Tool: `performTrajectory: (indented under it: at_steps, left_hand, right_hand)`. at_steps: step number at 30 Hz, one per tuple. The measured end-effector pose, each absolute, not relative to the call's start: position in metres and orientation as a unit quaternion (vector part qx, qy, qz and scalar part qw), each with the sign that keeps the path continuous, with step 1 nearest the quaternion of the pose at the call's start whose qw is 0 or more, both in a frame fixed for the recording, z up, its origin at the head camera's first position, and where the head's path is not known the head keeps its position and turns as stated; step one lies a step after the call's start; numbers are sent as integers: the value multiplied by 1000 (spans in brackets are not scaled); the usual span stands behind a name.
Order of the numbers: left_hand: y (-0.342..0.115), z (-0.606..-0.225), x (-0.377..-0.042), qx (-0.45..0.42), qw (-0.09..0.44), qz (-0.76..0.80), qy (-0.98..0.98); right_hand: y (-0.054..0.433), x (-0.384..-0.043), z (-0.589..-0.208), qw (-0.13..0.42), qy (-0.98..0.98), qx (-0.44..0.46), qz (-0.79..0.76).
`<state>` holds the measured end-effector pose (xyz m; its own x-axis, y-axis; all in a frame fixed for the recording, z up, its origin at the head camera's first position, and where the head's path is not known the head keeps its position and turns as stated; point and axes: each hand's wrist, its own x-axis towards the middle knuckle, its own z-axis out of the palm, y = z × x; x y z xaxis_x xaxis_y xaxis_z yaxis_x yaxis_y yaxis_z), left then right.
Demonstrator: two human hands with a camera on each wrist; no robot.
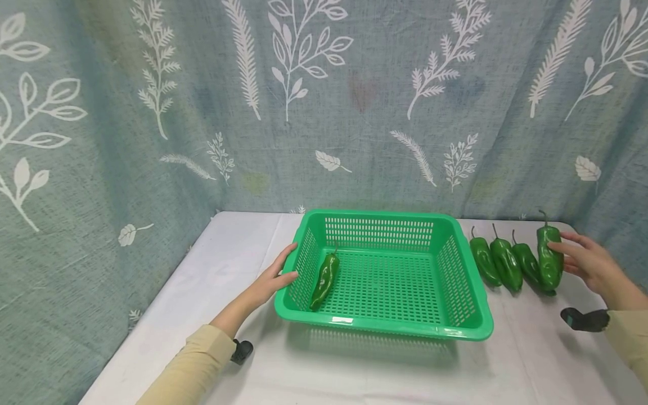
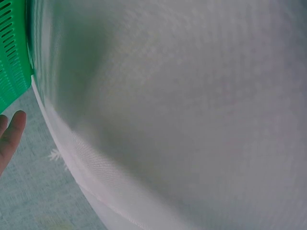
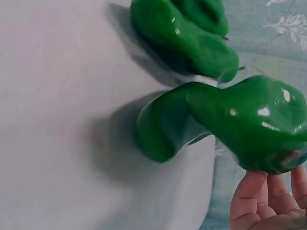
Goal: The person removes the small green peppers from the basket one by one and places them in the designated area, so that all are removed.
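At the right end of a row of green peppers, my right hand (image 1: 589, 261) pinches one long green pepper (image 1: 550, 259), its stem pointing up and away. In the right wrist view this held pepper (image 3: 259, 122) is raised and overlaps another pepper (image 3: 165, 129) lying on the cloth. My left hand (image 1: 270, 275) rests against the left rim of a green plastic basket (image 1: 385, 329), thumb and fingers spread. Inside the basket, along its left side, lies a single green pepper (image 1: 325, 281). The left wrist view catches only fingertips (image 2: 14, 129) close below the basket wall (image 2: 14, 62).
Several more green peppers, among them one beside the basket (image 1: 484, 261) and its neighbour (image 1: 505, 264), lie on the white tablecloth (image 1: 354, 377). A blue-grey leaf-patterned curtain (image 1: 374, 112) hangs behind and to the sides of the table.
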<state>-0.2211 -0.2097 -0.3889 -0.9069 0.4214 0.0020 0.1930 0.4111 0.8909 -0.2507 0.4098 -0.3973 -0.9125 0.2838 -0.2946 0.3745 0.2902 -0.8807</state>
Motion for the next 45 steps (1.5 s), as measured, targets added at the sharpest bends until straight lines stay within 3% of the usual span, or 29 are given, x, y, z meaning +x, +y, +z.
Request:
performTrajectory:
  at_steps: [9,24,45]
  left_hand:
    - [-209,-387,-219,182,114,508,834]
    - [-219,-416,-238,193,98,514,830]
    - [-212,-398,-228,192,107,511,831]
  right_hand:
    - [439,-270,-436,-3,776,249,-579]
    - [419,-259,-440,-9,826,282,-487]
    - [401,-255,-443,0,862,256,-437]
